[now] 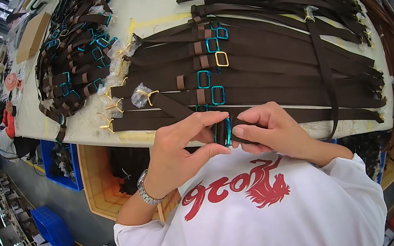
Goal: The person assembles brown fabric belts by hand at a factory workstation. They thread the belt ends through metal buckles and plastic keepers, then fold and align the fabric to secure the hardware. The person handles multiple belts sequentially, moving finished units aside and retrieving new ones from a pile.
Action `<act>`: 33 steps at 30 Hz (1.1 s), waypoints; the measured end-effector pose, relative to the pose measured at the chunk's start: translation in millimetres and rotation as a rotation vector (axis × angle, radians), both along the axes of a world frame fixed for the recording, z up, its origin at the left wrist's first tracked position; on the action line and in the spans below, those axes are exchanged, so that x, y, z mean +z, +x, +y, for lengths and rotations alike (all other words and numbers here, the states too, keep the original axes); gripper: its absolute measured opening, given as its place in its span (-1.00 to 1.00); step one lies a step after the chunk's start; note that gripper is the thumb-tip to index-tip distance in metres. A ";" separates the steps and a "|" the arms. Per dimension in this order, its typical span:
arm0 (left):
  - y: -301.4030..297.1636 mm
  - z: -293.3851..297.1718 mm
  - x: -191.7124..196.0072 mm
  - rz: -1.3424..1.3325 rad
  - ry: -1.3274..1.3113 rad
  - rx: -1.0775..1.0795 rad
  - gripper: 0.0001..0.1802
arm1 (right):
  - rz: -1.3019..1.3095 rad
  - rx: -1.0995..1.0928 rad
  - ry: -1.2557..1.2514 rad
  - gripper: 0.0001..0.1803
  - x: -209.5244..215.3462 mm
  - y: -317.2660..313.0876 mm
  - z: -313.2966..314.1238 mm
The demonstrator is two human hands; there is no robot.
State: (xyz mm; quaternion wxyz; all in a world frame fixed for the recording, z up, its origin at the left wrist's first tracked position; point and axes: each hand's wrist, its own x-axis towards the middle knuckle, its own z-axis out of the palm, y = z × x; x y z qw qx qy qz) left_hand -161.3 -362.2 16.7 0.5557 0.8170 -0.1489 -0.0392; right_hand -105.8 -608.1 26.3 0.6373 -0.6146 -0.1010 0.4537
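Cream-white, the worktable (149,8) stretches away beyond both hands, and nearly all of it is covered. Straight ahead of the hands lies a broad spread of dark brown straps (268,56), laid side by side, several carrying a rectangular buckle in teal film and one in bare gold. Further off to the left sits a second heap of buckled straps (73,60), tangled rather than laid flat. Just beyond the left hand a few gold clasps in clear wrap (144,96) rest on the strap ends. Below the left hand, under the table edge, stands an open tan crate (95,184), with a blue bin beside it.

The strap in hand (245,122) is held at the table's near edge, just above the person's chest. The left hand (180,148) pinches the teal buckle (224,132) between thumb and fingers; the right hand (272,129) grips the strap right beside the buckle, thumb on top. Both hands are closed on the piece.

The strap looks light, limp and likely to slide, so it would droop if held far from the work. The buckle is the stiff part; taking hold at the buckle frame and the strap just next to it seems best.
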 end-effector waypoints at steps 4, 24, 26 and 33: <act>-9.1 0.2 3.5 -0.021 0.087 0.007 -0.33 | 0.046 -0.028 0.020 -0.70 -0.2 -4.6 1.5; -23.5 3.2 -21.4 0.245 -0.043 -0.138 -0.38 | 0.198 0.243 0.069 -0.67 -30.5 -13.9 -6.1; -23.3 1.7 -19.2 0.218 -0.029 -0.121 -0.39 | 0.277 0.194 0.063 -0.69 -25.6 -13.9 -4.3; -24.6 3.2 -15.4 0.094 -0.001 -0.063 -0.42 | 0.277 0.166 0.071 -0.68 -30.7 -14.2 -4.3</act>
